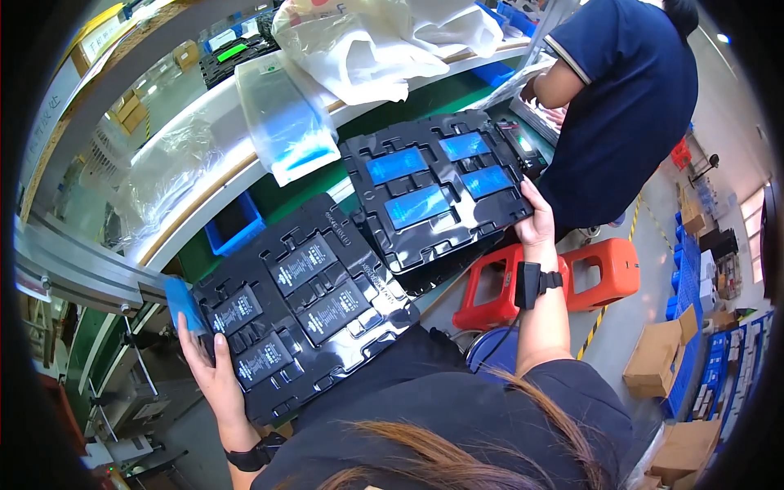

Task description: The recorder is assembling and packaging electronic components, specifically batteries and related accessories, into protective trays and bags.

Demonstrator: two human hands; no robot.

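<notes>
My left hand [208,367] grips the left edge of a black moulded tray [367,314] that holds three flat black battery-like packs [304,263]; a small blue sheet [184,304] sticks up by its fingers. My right hand [535,220] holds the right edge of a second black tray [384,175] carrying several flat packs with blue film [418,206]. The two trays lie side by side at the bench edge, over my lap. Each wrist wears a black band.
A white shelf [208,184] above carries clear plastic bags [286,122] and white bags [367,45]. A blue bin [233,229] sits under it. Another person in a dark blue shirt [621,106] works at the right. Red stools [572,278] and cardboard boxes [661,351] stand on the floor.
</notes>
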